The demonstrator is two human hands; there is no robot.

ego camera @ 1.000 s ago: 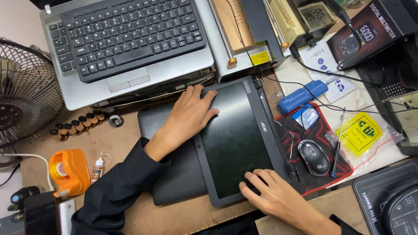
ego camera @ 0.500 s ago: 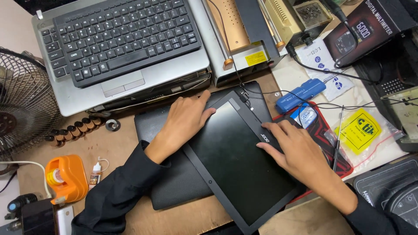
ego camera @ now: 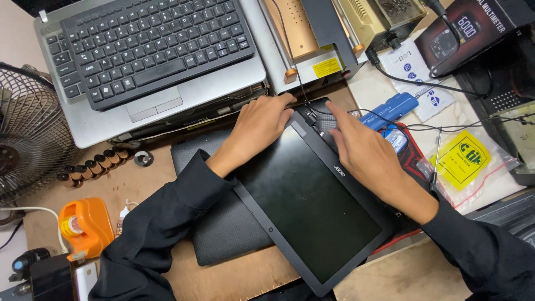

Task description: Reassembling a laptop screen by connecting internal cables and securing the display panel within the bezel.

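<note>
Change: since the earlier frame our screen panel (ego camera: 304,198) has swung further askew on the black base (ego camera: 223,234), and our right hand (ego camera: 365,153) has moved up to its top corner.
Left hand (ego camera: 259,125): fingers flat and spread, pressing the panel's upper edge.
Right hand: fingers open, laid flat, gripping nothing.
Plastic bag (ego camera: 473,167): right of the panel, holding a yellow label.

Counts on my bench, from the head camera

I count two hands, left hand (ego camera: 261,124) and right hand (ego camera: 365,150), one black screen panel (ego camera: 312,206), one dark laptop base (ego camera: 223,234), one silver laptop (ego camera: 150,61), one fan (ego camera: 28,139), one orange dispenser (ego camera: 83,226), one blue tool (ego camera: 390,108), one yellow-labelled bag (ego camera: 462,161), and a row of about six small brown cylinders (ego camera: 89,170).
</note>
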